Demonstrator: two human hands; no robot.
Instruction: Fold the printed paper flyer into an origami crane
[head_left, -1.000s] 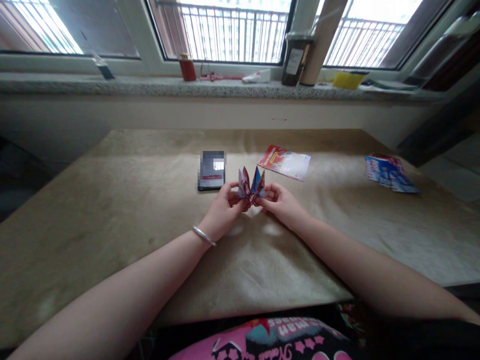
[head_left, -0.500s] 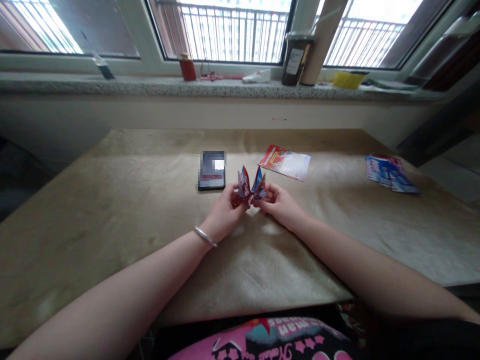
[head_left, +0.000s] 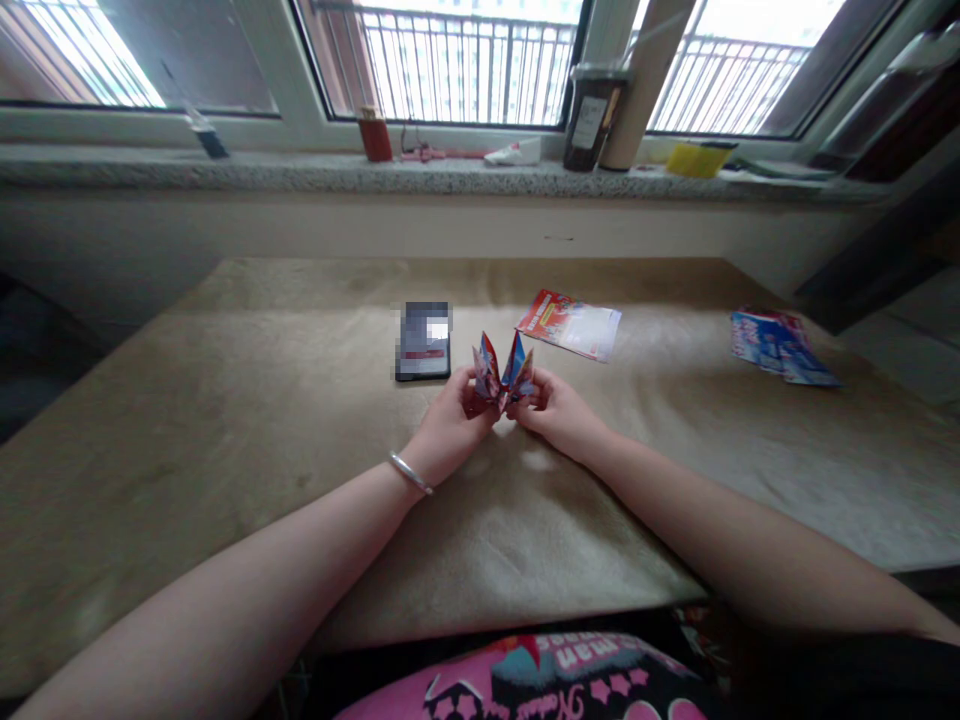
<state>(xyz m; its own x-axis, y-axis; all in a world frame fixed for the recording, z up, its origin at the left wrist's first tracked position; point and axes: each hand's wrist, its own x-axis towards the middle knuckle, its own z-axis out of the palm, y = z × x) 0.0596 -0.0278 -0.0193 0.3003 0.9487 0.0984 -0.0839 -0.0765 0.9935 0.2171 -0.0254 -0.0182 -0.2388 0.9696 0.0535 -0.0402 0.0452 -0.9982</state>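
A small folded-paper piece (head_left: 504,385) in red, blue and pale print is held up just above the table, its pointed flaps rising in two spread groups. My left hand (head_left: 456,405) grips its left side between thumb and fingers; a silver bangle (head_left: 411,474) circles that wrist. On the opposite side, my right hand (head_left: 559,408) pinches the paper the same way. The folded underside is partly hidden by my fingers. Beyond my left hand lies a dark phone (head_left: 424,340) with a blurred screen. A red and white printed leaflet (head_left: 571,326) rests behind the paper piece.
Several blue and red printed sheets (head_left: 781,346) lie fanned at the right of the cloth-covered table (head_left: 225,420). Along the granite windowsill (head_left: 285,176) stand a red container (head_left: 375,135), a dark lidded container (head_left: 592,118) and a yellow item (head_left: 699,160).
The paper's pointed flaps have spread slightly farther apart. Both hands keep their hold, with only a very small shift; everything else stays where it was.
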